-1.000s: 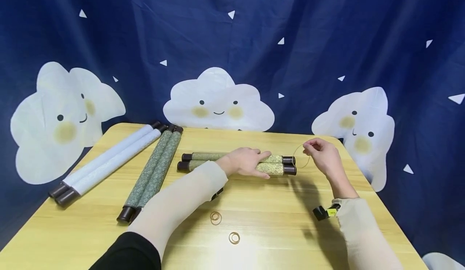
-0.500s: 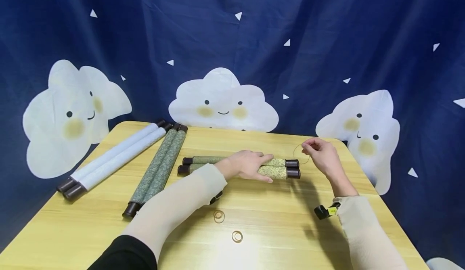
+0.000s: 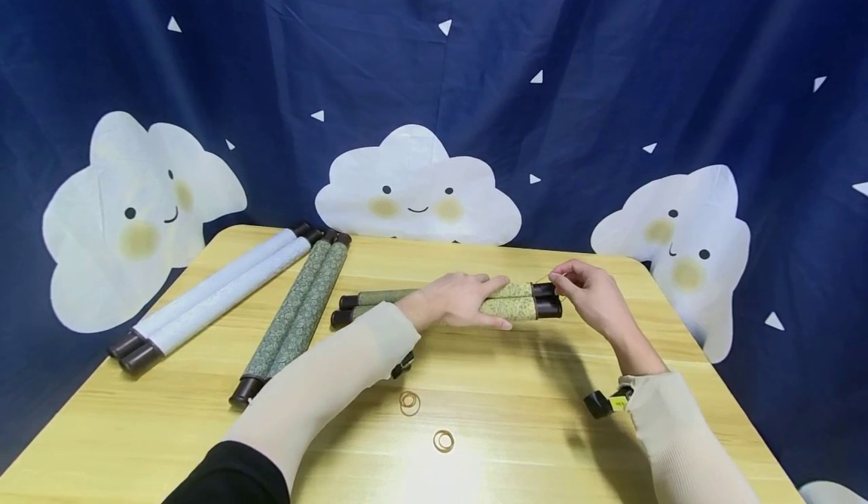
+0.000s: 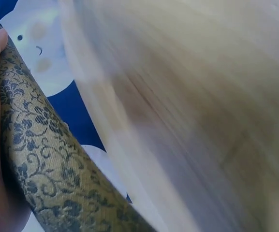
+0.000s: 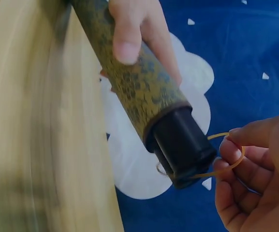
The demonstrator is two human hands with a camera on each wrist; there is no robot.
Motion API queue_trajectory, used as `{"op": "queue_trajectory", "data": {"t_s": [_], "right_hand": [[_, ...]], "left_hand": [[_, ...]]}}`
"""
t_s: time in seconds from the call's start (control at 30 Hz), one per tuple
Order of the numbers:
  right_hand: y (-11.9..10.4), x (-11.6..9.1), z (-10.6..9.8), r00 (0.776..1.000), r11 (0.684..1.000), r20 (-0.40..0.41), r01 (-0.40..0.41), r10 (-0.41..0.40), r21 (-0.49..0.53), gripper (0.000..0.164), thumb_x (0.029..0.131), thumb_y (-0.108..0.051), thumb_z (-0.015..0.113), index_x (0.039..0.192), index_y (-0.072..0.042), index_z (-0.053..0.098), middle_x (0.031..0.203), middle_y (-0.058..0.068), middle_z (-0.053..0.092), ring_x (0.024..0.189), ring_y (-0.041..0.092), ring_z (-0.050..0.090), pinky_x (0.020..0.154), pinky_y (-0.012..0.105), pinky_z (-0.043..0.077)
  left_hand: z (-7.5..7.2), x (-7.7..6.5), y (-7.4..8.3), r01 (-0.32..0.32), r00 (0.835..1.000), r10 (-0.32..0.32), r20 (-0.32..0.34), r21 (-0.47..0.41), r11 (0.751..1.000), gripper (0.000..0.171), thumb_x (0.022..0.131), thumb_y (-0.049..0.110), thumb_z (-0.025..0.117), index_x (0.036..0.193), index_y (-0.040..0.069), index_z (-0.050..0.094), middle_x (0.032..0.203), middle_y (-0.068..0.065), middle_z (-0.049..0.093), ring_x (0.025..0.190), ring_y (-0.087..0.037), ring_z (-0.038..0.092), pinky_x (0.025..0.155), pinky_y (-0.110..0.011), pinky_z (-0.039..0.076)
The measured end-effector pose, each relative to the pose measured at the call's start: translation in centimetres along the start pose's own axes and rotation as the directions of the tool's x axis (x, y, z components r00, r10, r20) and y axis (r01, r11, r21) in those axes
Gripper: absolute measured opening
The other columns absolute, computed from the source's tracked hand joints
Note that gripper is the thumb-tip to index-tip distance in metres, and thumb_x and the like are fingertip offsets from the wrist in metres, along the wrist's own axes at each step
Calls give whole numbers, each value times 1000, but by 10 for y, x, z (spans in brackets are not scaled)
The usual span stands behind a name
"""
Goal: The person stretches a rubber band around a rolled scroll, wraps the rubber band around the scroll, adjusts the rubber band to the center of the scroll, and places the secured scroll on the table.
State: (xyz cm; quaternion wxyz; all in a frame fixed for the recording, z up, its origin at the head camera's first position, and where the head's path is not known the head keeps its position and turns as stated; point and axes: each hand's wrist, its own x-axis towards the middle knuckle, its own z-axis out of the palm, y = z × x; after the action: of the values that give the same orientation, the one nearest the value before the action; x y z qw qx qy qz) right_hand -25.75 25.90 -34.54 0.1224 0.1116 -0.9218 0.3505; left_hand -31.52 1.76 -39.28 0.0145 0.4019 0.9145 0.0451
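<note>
Two rolled scrolls [image 3: 511, 309] with yellow-green patterned cloth and dark end knobs lie side by side across the table. My left hand [image 3: 457, 300] grips the pair near their right part, thumb on the near side and fingers over the far one. In the left wrist view, the patterned cloth [image 4: 57, 154] of one roll fills the lower left. My right hand [image 3: 591, 297] is at the right ends, pinching a thin tan rubber band [image 5: 212, 174] between thumb and fingers. In the right wrist view the band loops around the black end knobs [image 5: 183, 142].
To the left lie a pair of dark green scrolls [image 3: 298, 304] and a pair of white scrolls [image 3: 224, 285]. Loose rubber bands [image 3: 409, 404] and more rubber bands [image 3: 444, 441] lie on the near part of the wooden table [image 3: 515, 413]. A blue cloud-print curtain [image 3: 475, 74] hangs behind.
My right hand has moved left, bringing the rubber band from beside the scrolls onto their right end knobs. The right ends have risen slightly, still in my left hand's grip.
</note>
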Motion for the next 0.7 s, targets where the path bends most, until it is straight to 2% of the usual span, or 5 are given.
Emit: {"op": "queue_trajectory", "data": {"t_s": [0.23, 0.33, 0.43, 0.6, 0.7], "right_hand": [[-9, -13, 5, 997, 999, -52, 52, -53, -11, 19, 98, -25, 63, 99, -7, 69, 79, 3, 67, 65, 17, 56, 55, 27, 43], [-10, -20, 8, 995, 999, -85, 51, -52, -15, 20, 98, -25, 62, 97, -7, 69, 78, 2, 67, 65, 16, 56, 56, 26, 44], [-10, -29, 13, 994, 999, -102, 48, -50, -18, 18, 98, -23, 62, 95, -7, 69, 76, 1, 68, 65, 14, 57, 56, 25, 44], [-12, -44, 26, 998, 999, -56, 25, -23, 35, 16, 99, -19, 61, 96, -5, 68, 76, 1, 71, 71, 14, 65, 61, 25, 49], [-18, -51, 35, 1000, 997, -15, 9, -8, 81, 14, 99, -17, 60, 97, -4, 67, 77, 3, 72, 74, 15, 67, 65, 25, 52]], "left_hand": [[1, -3, -3, 35, 998, -36, -50, -20, 999, 96, 80, 88, 29, 155, 29, 24, 135, -7, 54, 108, -28, 61, 91, -41, 51], [-2, -4, -2, 46, 997, -48, -53, -39, 998, 96, 80, 87, 30, 156, 28, 22, 139, -9, 52, 111, -29, 60, 93, -43, 50], [-5, -7, -3, 69, 995, -74, -71, -70, 995, 92, 83, 83, 37, 156, 28, 21, 142, -12, 49, 115, -32, 58, 98, -46, 47], [-9, -9, -5, 95, 987, -105, -125, -87, 992, 90, 86, 77, 45, 155, 24, 24, 136, -14, 54, 112, -31, 60, 97, -46, 48], [-10, -10, -5, 107, 986, -117, -118, -90, 990, 93, 85, 78, 45, 155, 19, 24, 137, -15, 54, 114, -32, 59, 99, -46, 47]]}}
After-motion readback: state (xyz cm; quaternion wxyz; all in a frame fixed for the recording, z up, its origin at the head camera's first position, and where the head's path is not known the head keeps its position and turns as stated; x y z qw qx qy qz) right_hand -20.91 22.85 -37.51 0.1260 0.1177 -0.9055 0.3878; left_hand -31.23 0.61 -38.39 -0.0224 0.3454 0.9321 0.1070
